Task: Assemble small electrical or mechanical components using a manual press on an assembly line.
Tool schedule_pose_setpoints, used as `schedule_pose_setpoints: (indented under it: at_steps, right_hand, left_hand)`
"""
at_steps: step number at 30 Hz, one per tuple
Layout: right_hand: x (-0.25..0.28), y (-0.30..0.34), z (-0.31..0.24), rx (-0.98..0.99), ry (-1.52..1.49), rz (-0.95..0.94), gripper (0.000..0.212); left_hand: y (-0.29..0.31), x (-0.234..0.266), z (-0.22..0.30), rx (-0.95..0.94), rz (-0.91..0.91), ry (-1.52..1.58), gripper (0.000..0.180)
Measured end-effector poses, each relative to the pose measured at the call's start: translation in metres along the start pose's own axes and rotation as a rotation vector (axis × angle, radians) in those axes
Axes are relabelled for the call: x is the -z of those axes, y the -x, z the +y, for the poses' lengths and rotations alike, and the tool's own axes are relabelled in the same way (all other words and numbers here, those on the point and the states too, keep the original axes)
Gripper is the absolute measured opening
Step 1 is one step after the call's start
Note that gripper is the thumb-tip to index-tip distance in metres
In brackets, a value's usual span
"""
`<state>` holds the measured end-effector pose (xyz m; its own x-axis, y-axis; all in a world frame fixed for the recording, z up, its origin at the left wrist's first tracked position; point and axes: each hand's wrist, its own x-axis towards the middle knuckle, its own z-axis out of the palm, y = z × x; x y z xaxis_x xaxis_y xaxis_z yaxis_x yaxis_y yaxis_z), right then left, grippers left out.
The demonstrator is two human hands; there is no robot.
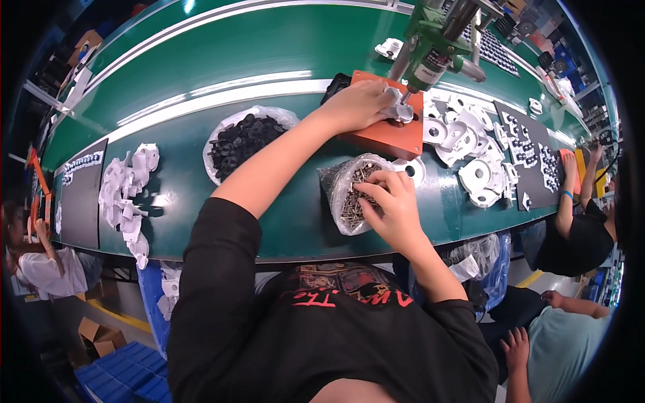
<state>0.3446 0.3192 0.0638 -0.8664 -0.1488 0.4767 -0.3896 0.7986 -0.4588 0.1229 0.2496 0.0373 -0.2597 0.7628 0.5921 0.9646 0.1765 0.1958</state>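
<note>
**Container Contents and Hand Pose**

We find two plastic bags standing open on the green bench (289, 232). The larger bag (283, 118), on the left, holds a heap of black pieces (245, 144). The smaller bag (328, 176), nearer the centre, holds loose metal screws (353, 209). On the floor at lower left, we note a cardboard box (101, 334) with raised flaps beside blue crates (127, 376); we cannot tell what the box contains.

Our left forearm runs diagonally up to the right, passing beside the larger bag. The left hand (363, 105) lies palm down, its fingers curled around a white part (402, 113). This part sits on the orange block (384, 142), beneath the tip of the green machine (430, 57).

Our right forearm rises to the left from the lower right. The right hand (395, 205) hangs over the smaller bag, fingers bent, with the thumb and forefinger reaching the screws; we cannot tell whether they pinch one. Further white parts (467, 134) are piled to the right of the block.
</note>
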Motion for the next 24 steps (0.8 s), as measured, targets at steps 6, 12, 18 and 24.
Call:
schedule_pose_setpoints:
  at_steps: [6,12,18,24]
  right_hand:
    - [-0.004,0.002,0.002,0.002,-0.015,0.014,0.027]
    - [-0.004,0.001,0.004,0.0,-0.008,0.022,0.027]
    - [-0.005,0.002,0.004,0.009,-0.014,0.029,0.026]
    - [-0.004,0.002,0.004,-0.003,-0.017,0.032,0.026]
  left_hand:
    - [0.006,0.006,-0.011,-0.181,-0.056,-0.017,0.023]
    - [-0.003,0.02,0.001,0.016,-0.26,0.005,0.022]
    - [0.011,0.015,-0.014,-0.189,-0.098,-0.107,0.021]
    - [0.008,0.014,-0.005,-0.148,-0.072,-0.19,0.025]
